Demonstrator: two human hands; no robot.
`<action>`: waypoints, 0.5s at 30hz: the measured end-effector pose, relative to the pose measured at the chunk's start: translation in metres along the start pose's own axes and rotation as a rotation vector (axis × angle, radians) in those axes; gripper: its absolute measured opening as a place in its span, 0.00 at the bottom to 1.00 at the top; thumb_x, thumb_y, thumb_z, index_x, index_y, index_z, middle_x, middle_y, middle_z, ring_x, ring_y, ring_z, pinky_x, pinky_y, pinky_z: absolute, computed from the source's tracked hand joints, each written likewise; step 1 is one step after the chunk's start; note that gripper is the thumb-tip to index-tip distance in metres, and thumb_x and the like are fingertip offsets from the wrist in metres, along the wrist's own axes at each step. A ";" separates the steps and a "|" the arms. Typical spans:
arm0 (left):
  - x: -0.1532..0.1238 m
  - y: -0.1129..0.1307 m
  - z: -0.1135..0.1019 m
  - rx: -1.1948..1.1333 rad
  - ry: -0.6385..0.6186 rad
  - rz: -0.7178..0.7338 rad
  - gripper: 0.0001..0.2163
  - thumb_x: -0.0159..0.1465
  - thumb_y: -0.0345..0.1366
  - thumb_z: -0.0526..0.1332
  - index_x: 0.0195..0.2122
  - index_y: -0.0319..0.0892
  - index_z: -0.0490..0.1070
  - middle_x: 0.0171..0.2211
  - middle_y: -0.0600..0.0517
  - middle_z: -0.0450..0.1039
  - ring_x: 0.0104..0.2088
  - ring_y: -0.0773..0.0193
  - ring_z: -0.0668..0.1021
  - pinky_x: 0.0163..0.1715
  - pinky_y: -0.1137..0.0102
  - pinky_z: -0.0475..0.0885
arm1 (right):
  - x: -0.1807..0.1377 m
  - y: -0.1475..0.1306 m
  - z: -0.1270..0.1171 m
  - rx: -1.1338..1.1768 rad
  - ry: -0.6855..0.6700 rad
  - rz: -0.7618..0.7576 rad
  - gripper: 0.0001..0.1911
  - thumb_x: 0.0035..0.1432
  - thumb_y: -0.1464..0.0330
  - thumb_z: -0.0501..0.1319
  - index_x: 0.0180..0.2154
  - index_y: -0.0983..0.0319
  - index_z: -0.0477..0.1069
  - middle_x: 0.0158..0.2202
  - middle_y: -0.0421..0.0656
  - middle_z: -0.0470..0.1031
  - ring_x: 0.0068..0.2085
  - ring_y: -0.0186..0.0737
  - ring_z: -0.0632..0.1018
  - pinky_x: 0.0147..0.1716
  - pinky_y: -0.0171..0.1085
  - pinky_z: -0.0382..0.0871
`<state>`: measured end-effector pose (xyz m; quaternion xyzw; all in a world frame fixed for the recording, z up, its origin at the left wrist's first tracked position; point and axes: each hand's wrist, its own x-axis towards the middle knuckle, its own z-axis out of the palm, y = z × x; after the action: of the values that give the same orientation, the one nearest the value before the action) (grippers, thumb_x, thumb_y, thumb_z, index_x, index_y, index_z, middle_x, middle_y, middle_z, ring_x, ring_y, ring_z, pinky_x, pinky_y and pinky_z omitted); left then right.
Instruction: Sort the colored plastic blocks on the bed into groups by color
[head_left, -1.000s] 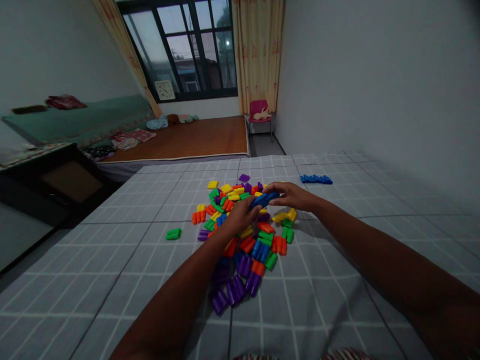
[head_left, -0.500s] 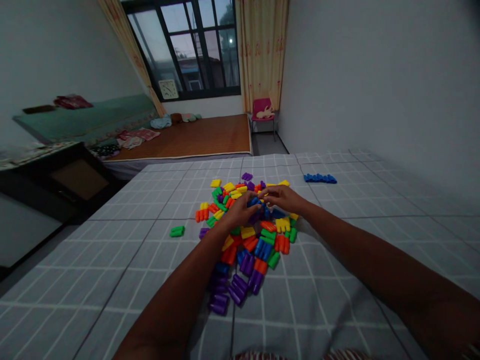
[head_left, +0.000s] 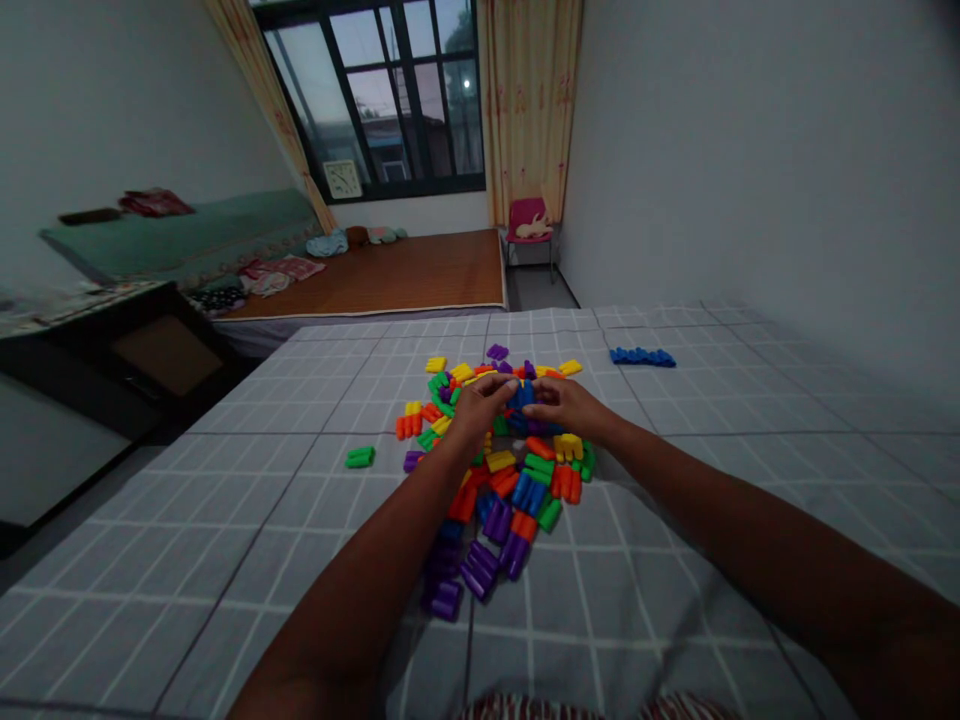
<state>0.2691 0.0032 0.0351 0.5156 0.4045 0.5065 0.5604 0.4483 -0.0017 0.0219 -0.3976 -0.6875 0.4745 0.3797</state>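
Several plastic building blocks in purple, orange, yellow, green and blue lie in a loose pile on a checked cloth (head_left: 660,590). Above the middle of the pile, blue building blocks (head_left: 523,397) stand upright between my hands. My left hand (head_left: 484,402) pinches them from the left, thumb and fingers closed. From the right, my right hand (head_left: 568,407) grips them with bent fingers. Whether the blue pieces are joined cannot be made out. Nearer to me lie purple blocks (head_left: 480,570), and yellow blocks (head_left: 568,447) lie just below my right hand.
A row of joined blue blocks (head_left: 643,357) lies apart at the far right of the cloth. One green block (head_left: 360,457) sits off to the left. Beyond are a bed with a brown mat (head_left: 420,270), a pink chair (head_left: 528,215) and a dark cabinet (head_left: 150,350).
My hands have turned the blue blocks upright between them. My right hand's fingers have come down onto the blocks' side. The view has shifted slightly.
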 end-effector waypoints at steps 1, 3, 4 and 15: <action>0.000 0.002 -0.001 -0.038 0.043 -0.004 0.16 0.49 0.46 0.70 0.34 0.40 0.76 0.32 0.52 0.76 0.32 0.66 0.75 0.31 0.73 0.70 | -0.001 0.003 0.000 0.012 -0.014 0.027 0.22 0.47 0.61 0.68 0.43 0.63 0.70 0.34 0.41 0.76 0.36 0.40 0.77 0.36 0.39 0.72; 0.002 0.005 -0.005 -0.113 0.106 -0.020 0.18 0.48 0.46 0.71 0.35 0.41 0.75 0.33 0.52 0.76 0.34 0.66 0.76 0.33 0.72 0.72 | -0.002 0.005 -0.001 -0.002 -0.026 0.060 0.21 0.47 0.60 0.68 0.42 0.63 0.70 0.32 0.41 0.75 0.35 0.40 0.77 0.35 0.40 0.72; 0.003 0.006 -0.007 -0.138 0.111 -0.030 0.18 0.47 0.46 0.71 0.35 0.41 0.75 0.34 0.52 0.76 0.34 0.65 0.76 0.34 0.71 0.72 | -0.003 0.005 -0.003 -0.035 -0.027 0.051 0.19 0.49 0.59 0.67 0.41 0.63 0.71 0.32 0.41 0.75 0.35 0.41 0.77 0.36 0.40 0.72; -0.002 -0.005 -0.001 0.068 -0.004 -0.028 0.16 0.50 0.47 0.69 0.32 0.41 0.74 0.29 0.54 0.75 0.31 0.66 0.77 0.32 0.72 0.73 | -0.002 -0.003 0.000 -0.067 0.100 0.006 0.14 0.57 0.59 0.60 0.42 0.59 0.69 0.33 0.41 0.75 0.33 0.38 0.77 0.33 0.38 0.73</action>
<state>0.2686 0.0015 0.0296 0.5297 0.4274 0.4835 0.5505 0.4489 -0.0042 0.0247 -0.4353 -0.6820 0.4318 0.3988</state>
